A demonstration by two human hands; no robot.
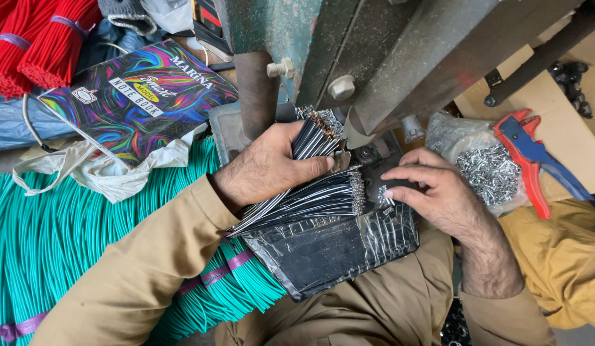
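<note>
My left hand grips a thick bundle of black wires with white stripes and bare stripped ends, held against the base of a green metal press. My right hand rests flat on the black taped pad, its fingertips on a few small silver terminals beside the wire ends. Nothing is gripped in the right hand. Both sleeves are tan.
Bundles of teal wires lie at the left, red wire bundles at the top left. A colourful notebook and a white bag sit above them. A clear bag of silver terminals and red-blue crimping pliers lie right.
</note>
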